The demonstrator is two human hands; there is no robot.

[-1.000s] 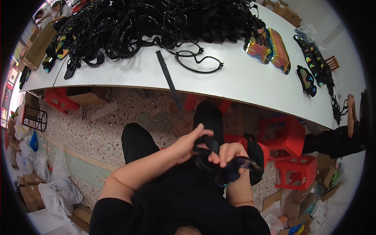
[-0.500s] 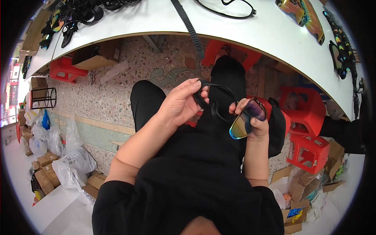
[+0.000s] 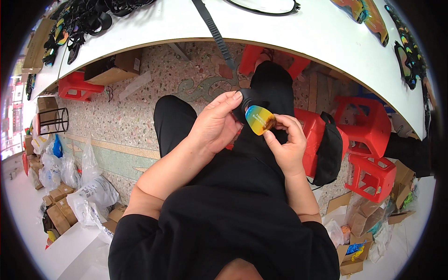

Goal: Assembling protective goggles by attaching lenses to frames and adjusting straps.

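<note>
Above my lap, my left hand (image 3: 215, 122) pinches a black goggle frame (image 3: 249, 96) between thumb and fingers. My right hand (image 3: 290, 142) grips a curved mirrored lens (image 3: 259, 120) by its right end, thumb below and fingers above. Yellow, orange and blue sheen covers the lens, with small print on it. Its left end overlaps the frame beside my left fingers; whether it sits in a groove there, I cannot tell. Much of the frame lies behind the lens and is hard to make out against my black trousers.
Ahead curves a white table (image 3: 154, 23) bearing a ribbed black strap (image 3: 214, 35), tangled black goggles (image 3: 95, 21), a black frame (image 3: 266, 10) and mirrored lenses (image 3: 373, 21). Red stools (image 3: 361, 123) and a black bag (image 3: 329, 151) are at right; plastic bags (image 3: 93, 198) and boxes lie left.
My right hand has moved left and turned the lens, bringing it from apart on the right to overlap the frame. My left hand has stayed nearly in place, still holding the frame.
</note>
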